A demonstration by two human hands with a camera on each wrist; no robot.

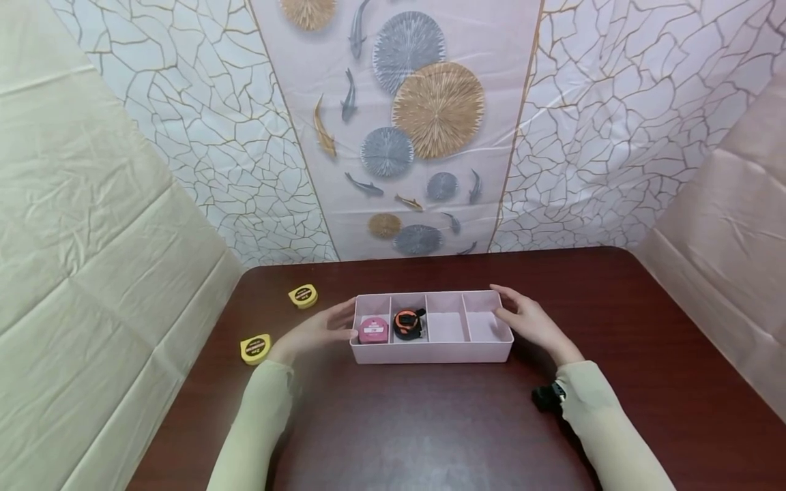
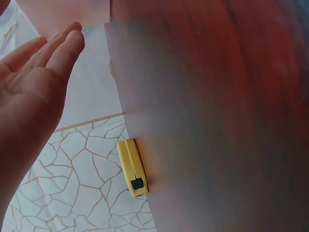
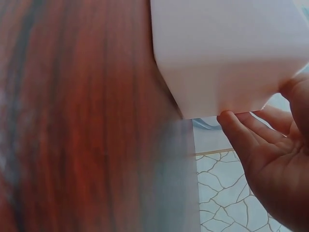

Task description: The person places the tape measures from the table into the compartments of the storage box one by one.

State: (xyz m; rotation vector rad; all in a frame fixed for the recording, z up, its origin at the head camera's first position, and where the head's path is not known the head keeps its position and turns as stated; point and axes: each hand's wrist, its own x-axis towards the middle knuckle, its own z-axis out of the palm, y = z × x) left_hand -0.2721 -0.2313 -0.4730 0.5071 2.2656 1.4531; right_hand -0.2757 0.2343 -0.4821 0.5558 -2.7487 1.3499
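A pale pink divided box (image 1: 432, 352) lies lengthwise on the table. My left hand (image 1: 316, 332) holds its left end, thumb at the front corner and fairly straight fingers along the end wall. At the opposite end my right hand (image 1: 533, 324) grips the box, its thumb over the rim and its fingertips against the outer wall, as the right wrist view shows. The leftmost compartment holds a pink tape measure (image 1: 373, 330). Beside it, in the second compartment, is a black and orange tape measure (image 1: 408, 323). The two compartments on the right hold nothing.
Two yellow tape measures lie left of the box: one farther back (image 1: 303, 296), one near my left wrist (image 1: 255, 348). A black object (image 1: 545, 397) shows at my right cuff. Patterned cloth (image 1: 430, 204) hangs behind the dark wooden table (image 1: 393, 423), with plain cloth at both sides.
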